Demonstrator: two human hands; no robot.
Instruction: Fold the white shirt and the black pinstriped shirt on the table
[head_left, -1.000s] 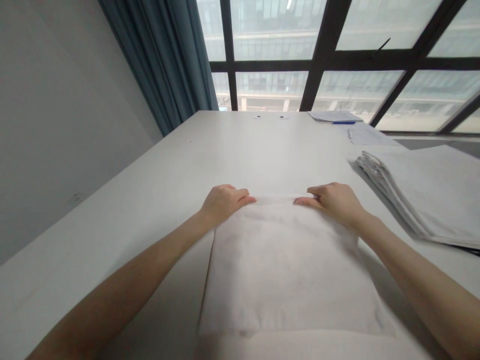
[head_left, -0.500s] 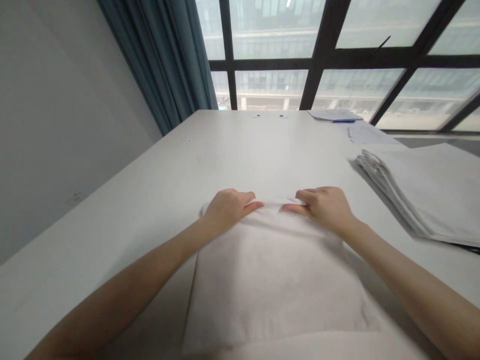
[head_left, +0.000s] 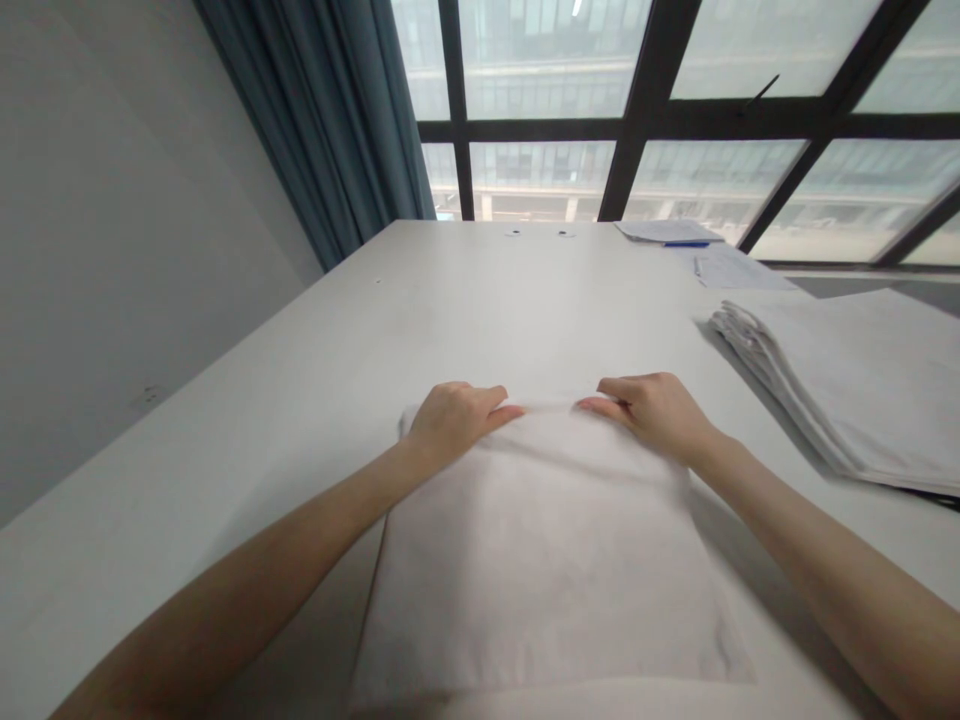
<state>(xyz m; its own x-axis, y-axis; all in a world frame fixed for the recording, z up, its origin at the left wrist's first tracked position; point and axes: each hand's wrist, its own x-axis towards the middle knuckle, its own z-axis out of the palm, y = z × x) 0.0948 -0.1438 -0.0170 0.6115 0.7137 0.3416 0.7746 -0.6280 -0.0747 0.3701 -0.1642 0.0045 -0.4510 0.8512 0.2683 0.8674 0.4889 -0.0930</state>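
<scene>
A white cloth (head_left: 555, 560) lies in front of me on the white table, its near part reaching toward the bottom of the view. At its far edge, left of the middle, my left hand (head_left: 457, 420) pinches the fabric between thumb and fingers. My right hand (head_left: 656, 415) grips the same far edge farther right, thumb pointing inward. A short stretch of edge shows between the two thumbs. Faint creases run across the cloth just below my hands.
A stack of folded white cloth (head_left: 862, 380) lies on the table (head_left: 487, 310) at the right. Papers (head_left: 739, 268) and a blue pen (head_left: 686, 244) are at the far right. Behind stand a blue curtain (head_left: 337, 120) and dark-framed windows.
My right hand has shifted slightly to the right, and the gap between my thumbs is wider. The cloth's far edge looks flatter, and its near edge sits a little lower in view.
</scene>
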